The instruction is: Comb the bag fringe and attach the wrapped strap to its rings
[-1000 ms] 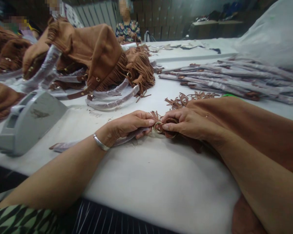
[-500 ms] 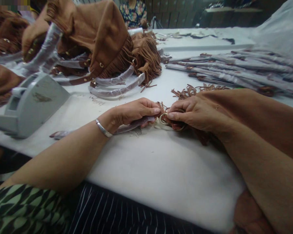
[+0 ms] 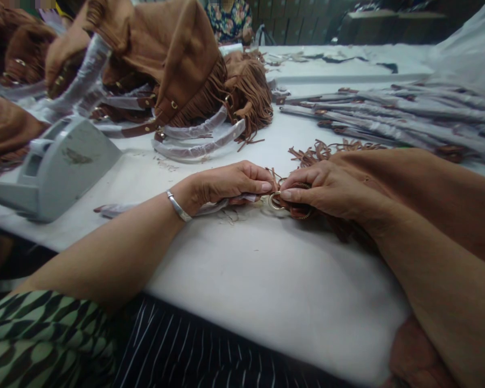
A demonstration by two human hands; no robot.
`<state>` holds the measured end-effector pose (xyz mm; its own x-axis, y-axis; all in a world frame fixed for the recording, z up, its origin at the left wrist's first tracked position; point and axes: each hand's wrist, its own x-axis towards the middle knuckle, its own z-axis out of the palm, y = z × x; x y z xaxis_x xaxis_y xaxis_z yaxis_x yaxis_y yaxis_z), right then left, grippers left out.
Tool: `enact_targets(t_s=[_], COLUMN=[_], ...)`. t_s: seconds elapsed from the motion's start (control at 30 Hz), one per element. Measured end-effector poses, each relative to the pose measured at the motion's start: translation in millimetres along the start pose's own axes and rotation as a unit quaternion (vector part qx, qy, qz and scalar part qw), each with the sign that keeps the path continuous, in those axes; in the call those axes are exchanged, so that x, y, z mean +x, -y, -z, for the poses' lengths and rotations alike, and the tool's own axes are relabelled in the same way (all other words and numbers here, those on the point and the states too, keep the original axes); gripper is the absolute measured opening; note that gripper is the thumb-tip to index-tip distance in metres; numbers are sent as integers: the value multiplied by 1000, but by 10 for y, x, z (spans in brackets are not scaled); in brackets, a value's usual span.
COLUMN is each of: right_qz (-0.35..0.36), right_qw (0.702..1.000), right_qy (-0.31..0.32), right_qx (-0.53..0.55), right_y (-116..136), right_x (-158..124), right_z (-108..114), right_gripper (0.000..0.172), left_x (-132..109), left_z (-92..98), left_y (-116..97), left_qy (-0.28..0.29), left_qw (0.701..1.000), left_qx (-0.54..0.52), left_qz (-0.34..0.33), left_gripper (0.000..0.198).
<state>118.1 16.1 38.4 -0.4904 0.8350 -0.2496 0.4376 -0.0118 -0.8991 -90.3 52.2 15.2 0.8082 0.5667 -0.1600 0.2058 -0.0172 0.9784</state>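
Over the white table my left hand (image 3: 244, 183) pinches the end of a strap (image 3: 117, 209) wrapped in clear plastic, which runs back under my wrist. My right hand (image 3: 327, 188) is closed on a gold metal ring (image 3: 275, 201), thumb on top. The ring belongs to a brown fringed bag (image 3: 420, 183) that lies under and beyond my right forearm. My left fingertips nearly meet the ring; whether the strap end touches it, I cannot tell. Brown fringe (image 3: 319, 153) spreads behind my right hand.
Brown fringed bags (image 3: 173, 59) with plastic-wrapped handles are heaped at the back left. A grey tape dispenser (image 3: 73, 167) stands before them. Several wrapped straps (image 3: 388, 110) lie at the back right, near a clear plastic bag (image 3: 469, 48). Across the table is a person in a floral top (image 3: 230, 21).
The whole view has shifted slightly. My left hand has brought the strap end a little closer to the ring; my right hand keeps its grip.
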Motion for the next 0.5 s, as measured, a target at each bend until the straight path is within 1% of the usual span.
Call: enact_targets(t_s=[0.13, 0.3, 0.43, 0.5], right_qz=[-9, -34, -23, -23], right_qw=[1000, 999, 999, 999], right_qy=[6, 6, 6, 8], right_qx=[-9, 13, 21, 23], right_y=[2, 14, -22, -36], right_x=[-5, -10, -3, -4], right_z=[8, 0, 11, 20], right_gripper=[25, 25, 28, 28], left_x=[30, 71, 89, 97], left_z=[22, 30, 48, 61], left_y=[17, 41, 57, 56], left_qy=[10, 26, 18, 29], left_qw=[1000, 999, 1000, 999], left_qx=[7, 14, 16, 16], left_qz=[-1, -25, -1, 2], left_gripper=[27, 21, 25, 27])
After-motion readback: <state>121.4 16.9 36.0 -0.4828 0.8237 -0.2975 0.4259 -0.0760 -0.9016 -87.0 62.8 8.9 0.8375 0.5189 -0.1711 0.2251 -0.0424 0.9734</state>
